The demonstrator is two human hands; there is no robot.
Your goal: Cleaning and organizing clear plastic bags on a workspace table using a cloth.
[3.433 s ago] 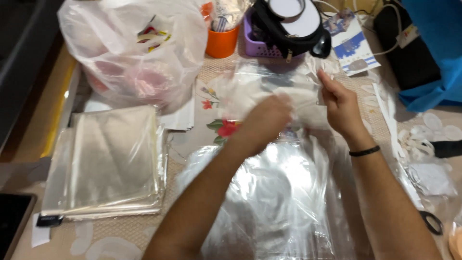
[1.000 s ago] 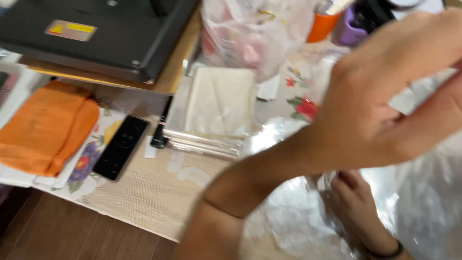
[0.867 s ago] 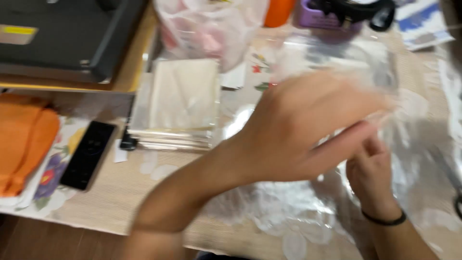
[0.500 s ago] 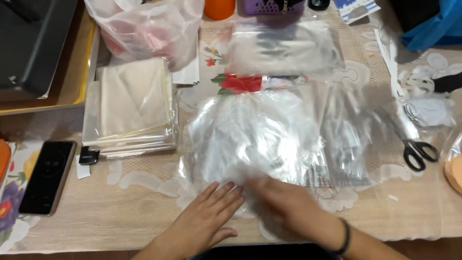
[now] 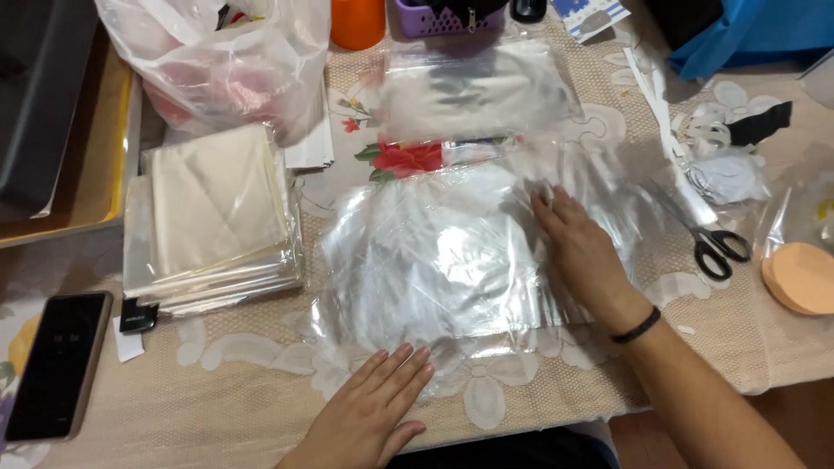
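**Head view: clear bags being flattened under two palms**

Head camera footage is showing a stack of clear plastic bags [image 5: 443, 252] being pressed flat on the lace tablecloth [image 5: 217, 408]. Nearest the viewer, the left hand [image 5: 373, 421] is being laid palm down, fingers together and extended, their tips just reaching the stack's near edge. Nothing is being gripped. Beyond those fingertips the right hand [image 5: 586, 252] is being spread flat over the stack's right side, fingers slightly apart, clamping nothing; a black wristband [image 5: 636, 326] is being worn on that wrist.

Judged from this, smoothing and squaring of the stack is the step in hand. The next move is being judged to call for light, even pressure, since the slippery film is likely to slide or fan out.

Left of the left fingertips, a black phone [image 5: 54, 365] is lying near the table edge, and a second pile of clear sleeves [image 5: 213, 213] is resting beyond it. Right of the right fingers, black scissors [image 5: 717, 247] and an orange round pad [image 5: 804, 278] are lying well apart from the hand.

Beyond the right fingertips another flat clear bag [image 5: 478, 91] is lying. Farther off, a white carrier bag [image 5: 217, 61] is holding reddish items that cannot be made out, a yellow tray [image 5: 104, 148] is holding a dark object, and an orange cup [image 5: 358, 22] and purple basket [image 5: 443, 19] are standing at the far edge, contents unclear.
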